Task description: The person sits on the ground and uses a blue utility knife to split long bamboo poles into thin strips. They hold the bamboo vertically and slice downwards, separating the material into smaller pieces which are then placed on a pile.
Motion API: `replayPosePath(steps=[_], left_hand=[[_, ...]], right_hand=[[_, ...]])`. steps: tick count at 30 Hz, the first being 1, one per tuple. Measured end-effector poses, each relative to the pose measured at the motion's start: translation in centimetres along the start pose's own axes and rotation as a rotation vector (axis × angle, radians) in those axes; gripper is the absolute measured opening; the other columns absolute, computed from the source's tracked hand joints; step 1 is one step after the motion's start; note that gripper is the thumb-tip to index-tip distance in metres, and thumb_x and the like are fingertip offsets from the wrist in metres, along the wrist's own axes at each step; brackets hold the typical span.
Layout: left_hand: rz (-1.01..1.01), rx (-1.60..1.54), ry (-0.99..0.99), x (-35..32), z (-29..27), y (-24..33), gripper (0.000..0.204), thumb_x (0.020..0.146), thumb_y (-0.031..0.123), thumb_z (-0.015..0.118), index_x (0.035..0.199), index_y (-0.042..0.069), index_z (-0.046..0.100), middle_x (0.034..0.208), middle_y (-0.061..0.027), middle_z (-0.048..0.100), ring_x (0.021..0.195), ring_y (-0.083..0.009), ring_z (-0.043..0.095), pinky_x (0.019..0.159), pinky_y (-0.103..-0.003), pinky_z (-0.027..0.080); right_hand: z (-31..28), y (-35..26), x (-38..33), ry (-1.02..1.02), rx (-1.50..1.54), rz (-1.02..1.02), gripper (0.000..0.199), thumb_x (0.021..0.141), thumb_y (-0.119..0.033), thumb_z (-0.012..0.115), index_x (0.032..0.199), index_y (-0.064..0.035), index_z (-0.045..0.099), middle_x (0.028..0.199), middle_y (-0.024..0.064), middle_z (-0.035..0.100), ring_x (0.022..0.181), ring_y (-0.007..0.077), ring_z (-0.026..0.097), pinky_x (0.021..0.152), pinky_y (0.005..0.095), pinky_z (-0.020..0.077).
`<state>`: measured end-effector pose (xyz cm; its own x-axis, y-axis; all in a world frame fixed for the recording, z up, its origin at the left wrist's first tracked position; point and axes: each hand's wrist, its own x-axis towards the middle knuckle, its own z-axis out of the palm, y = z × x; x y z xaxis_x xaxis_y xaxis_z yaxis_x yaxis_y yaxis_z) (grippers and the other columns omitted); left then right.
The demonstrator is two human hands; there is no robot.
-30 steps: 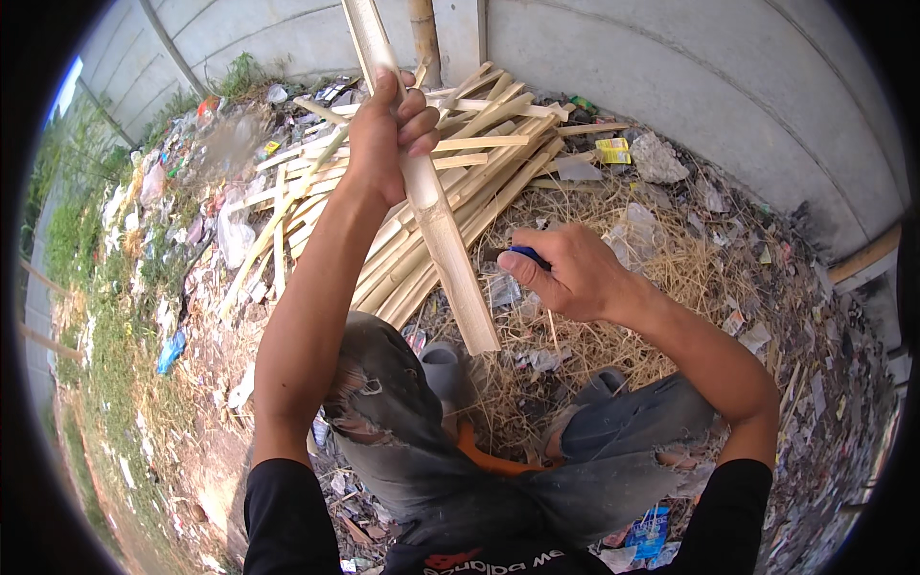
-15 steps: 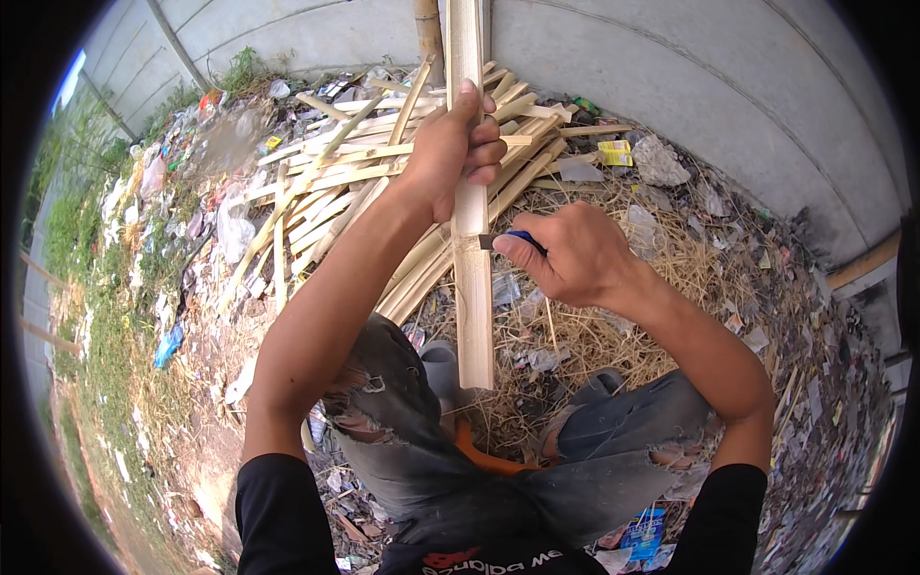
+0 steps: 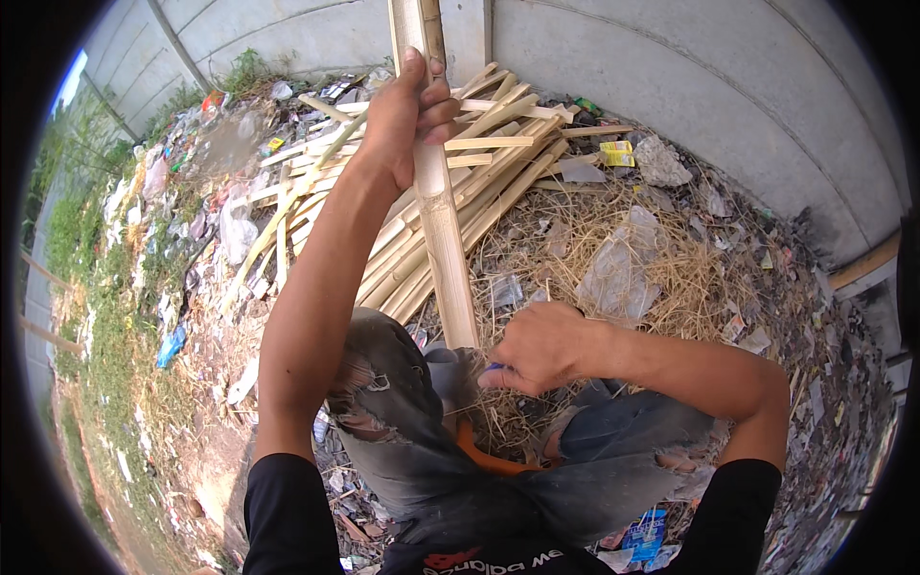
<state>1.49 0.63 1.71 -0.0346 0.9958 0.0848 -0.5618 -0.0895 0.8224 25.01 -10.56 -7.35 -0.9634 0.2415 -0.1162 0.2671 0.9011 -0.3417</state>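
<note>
My left hand (image 3: 395,123) is closed round the upper part of a split bamboo strip (image 3: 444,244), its pale, hollowed inner face turned up. The strip slants from the wall side down toward my knees, and a node line crosses it about midway. My right hand (image 3: 542,347) grips a knife with a blue handle (image 3: 494,366), just right of and below the strip's near end. Most of the handle is hidden in my fist, and the blade is blurred, apart from the strip.
Beyond the strip lies a pile of bamboo slats (image 3: 498,196). Dry shavings (image 3: 565,254) and plastic scraps cover the ground on the right. A grey concrete wall (image 3: 671,105) curves behind. Something orange (image 3: 489,462) shows between my legs in torn jeans (image 3: 412,460).
My left hand has moved up and left, with the strip tilting and its near end rising slightly. My right hand has brought the knife from the strip's node down toward my knees, off the strip.
</note>
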Motion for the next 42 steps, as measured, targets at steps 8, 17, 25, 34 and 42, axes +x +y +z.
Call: replayPosePath(steps=[8,17,25,34,42], left_hand=[[0.126,-0.049,0.099,-1.2,-3.3,2.1,0.029,0.112,0.036,0.038,0.102,0.010,0.047,0.067,0.0057,0.030,0.052,-0.0052,0.024,0.040,-0.021,0.024],[-0.064,0.025,0.073,-1.7,0.5,-1.4,0.032,0.110,0.042,0.040,0.105,0.010,0.046,0.065,0.0067,0.027,0.051,-0.0054,0.023,0.041,-0.022,0.022],[0.000,0.028,0.048,-0.9,-0.2,-0.3,0.034,0.110,0.042,0.040,0.105,0.010,0.046,0.064,0.0067,0.028,0.050,-0.0048,0.024,0.039,-0.022,0.023],[0.205,-0.011,0.124,0.0,-3.8,3.8,0.029,0.111,0.035,0.039,0.106,0.007,0.047,0.069,0.0049,0.030,0.054,-0.0055,0.025,0.042,-0.021,0.025],[0.140,0.024,0.151,-0.9,-4.0,2.8,0.032,0.111,0.039,0.039,0.105,0.008,0.046,0.068,0.0042,0.032,0.053,-0.0067,0.026,0.042,-0.023,0.024]], right_hand=[[-4.2,3.3,-1.0,0.013,0.069,0.203,0.055,0.098,-0.056,0.051,0.085,-0.0078,0.073,0.067,0.0177,0.066,0.072,0.0390,0.069,0.067,0.0510,0.0541],[-6.4,2.4,1.8,0.544,-0.006,0.204,0.048,0.099,-0.047,0.058,0.074,-0.0064,0.066,0.058,0.0168,0.062,0.057,0.0381,0.065,0.055,0.0482,0.0512],[-3.8,2.5,2.2,0.395,0.116,0.157,0.050,0.098,-0.047,0.057,0.074,-0.0053,0.070,0.060,0.0200,0.063,0.061,0.0408,0.066,0.061,0.0506,0.0539],[1.1,0.0,0.6,-0.162,0.107,-0.109,0.054,0.094,-0.060,0.056,0.082,-0.0105,0.073,0.064,0.0155,0.066,0.067,0.0398,0.067,0.061,0.0509,0.0529],[-4.3,5.1,-0.3,0.380,0.521,0.128,0.035,0.087,-0.036,0.074,0.080,-0.0029,0.065,0.060,0.0077,0.059,0.055,0.0156,0.055,0.055,0.0332,0.0443]])
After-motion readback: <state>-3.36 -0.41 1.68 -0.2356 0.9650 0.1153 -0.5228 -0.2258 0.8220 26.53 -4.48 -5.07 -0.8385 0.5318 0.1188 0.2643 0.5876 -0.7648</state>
